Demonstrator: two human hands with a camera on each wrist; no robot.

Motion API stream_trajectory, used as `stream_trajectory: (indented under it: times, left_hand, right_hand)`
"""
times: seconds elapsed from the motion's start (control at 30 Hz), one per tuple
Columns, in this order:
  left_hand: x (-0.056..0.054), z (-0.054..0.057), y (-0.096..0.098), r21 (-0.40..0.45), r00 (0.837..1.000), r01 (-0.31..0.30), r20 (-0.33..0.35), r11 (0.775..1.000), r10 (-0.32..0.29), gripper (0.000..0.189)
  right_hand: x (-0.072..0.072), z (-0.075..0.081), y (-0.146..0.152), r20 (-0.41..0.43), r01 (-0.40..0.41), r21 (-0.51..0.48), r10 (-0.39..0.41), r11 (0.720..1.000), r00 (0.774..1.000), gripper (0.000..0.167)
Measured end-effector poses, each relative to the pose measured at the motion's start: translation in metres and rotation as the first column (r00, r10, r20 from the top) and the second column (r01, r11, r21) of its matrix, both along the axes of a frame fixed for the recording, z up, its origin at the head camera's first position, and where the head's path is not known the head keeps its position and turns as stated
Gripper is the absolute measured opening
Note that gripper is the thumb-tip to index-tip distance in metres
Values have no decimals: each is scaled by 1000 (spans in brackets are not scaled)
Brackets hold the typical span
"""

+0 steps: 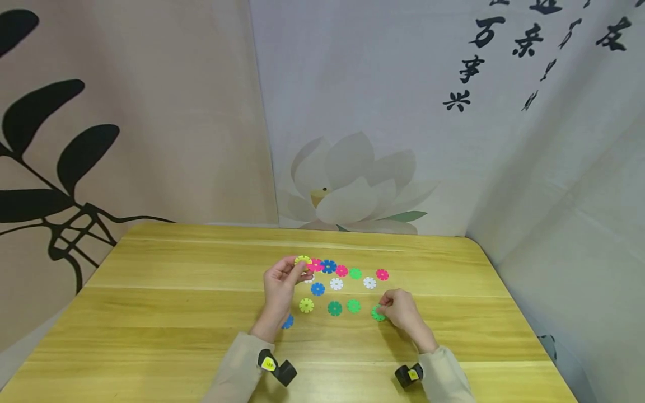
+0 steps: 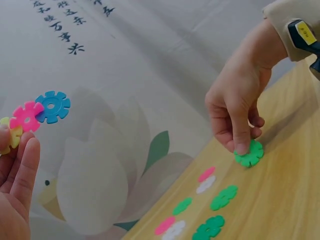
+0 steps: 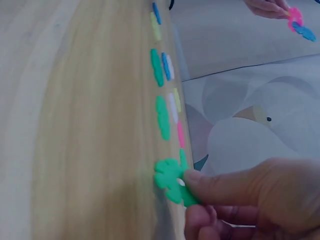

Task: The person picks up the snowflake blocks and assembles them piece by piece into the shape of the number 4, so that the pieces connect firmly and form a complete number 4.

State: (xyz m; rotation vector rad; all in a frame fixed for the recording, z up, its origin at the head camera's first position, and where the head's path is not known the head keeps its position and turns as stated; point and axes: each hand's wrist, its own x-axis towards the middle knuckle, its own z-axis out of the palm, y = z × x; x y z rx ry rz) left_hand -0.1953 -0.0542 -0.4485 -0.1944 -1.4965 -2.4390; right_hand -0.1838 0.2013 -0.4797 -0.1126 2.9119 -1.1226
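Observation:
My left hand is raised over the table, pinching the yellow plastic snowflake disc at the end of a short chain. Joined to it in the left wrist view are a pink disc and, beyond that, a blue disc, with notched rims slotted together. On the right, my right hand pinches a green snowflake disc between thumb and fingers. That disc is tilted, its lower edge close over the tabletop, and the thumb covers part of its rim.
Several loose discs lie flat in rough rows between my hands, among them a dark green disc, a yellow disc, a white disc and a pink disc. A blue disc is partly behind my left wrist. Printed curtains hang behind the wooden table.

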Motion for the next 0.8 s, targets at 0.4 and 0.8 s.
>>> stream_trajectory:
  times: [0.4,0.8]
  left_hand:
    - [0,-1,3,5,1000,2,1,1000,-2,1]
    - [2,-1,4,-23,999,14,50,1000,-13,3]
  right_hand:
    - [-2,17,-10,39,-27,-211,36,977,999,16]
    - [-1,52,-39,128,39,-616,51,787,990,21]
